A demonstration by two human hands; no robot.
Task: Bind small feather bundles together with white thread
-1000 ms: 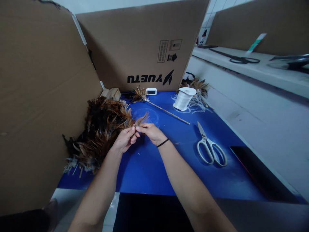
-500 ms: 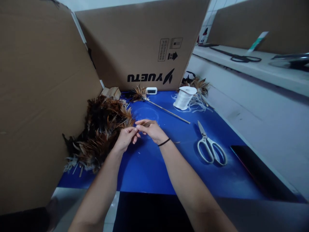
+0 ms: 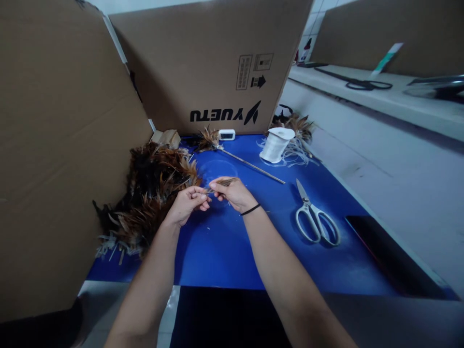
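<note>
Over the middle of the blue tabletop [image 3: 213, 261], a slim brown feather piece [image 3: 228, 181] was stretched between the person's two hands; whether it was one feather or several could not be told. The right hand [image 3: 234, 194] grasped it between thumb and curled fingers, with its tip lying over the knuckles. The left hand [image 3: 189, 203] pinched near the other end, its lower fingers loosely curled.

The work looked to be at an early stage. Just beyond the hands lay a thin stick [image 3: 253, 166], bearing a feather tuft [image 3: 207, 140] at its far end only; most of its length was bare. The piece in the fingers was apart from it, and the large feather heap [image 3: 155, 179] beside the left hand seemed largely unused. A white spool [image 3: 276, 146] stood farther back, and the scissors [image 3: 306, 200] lay to the right, both untouched.

Both forearms reached forward from the near edge and slanted inward, so that the fingertips came close together. The right wrist, circled by a black band [image 3: 251, 210], brought that hand in from the side, its back mostly upward.
</note>
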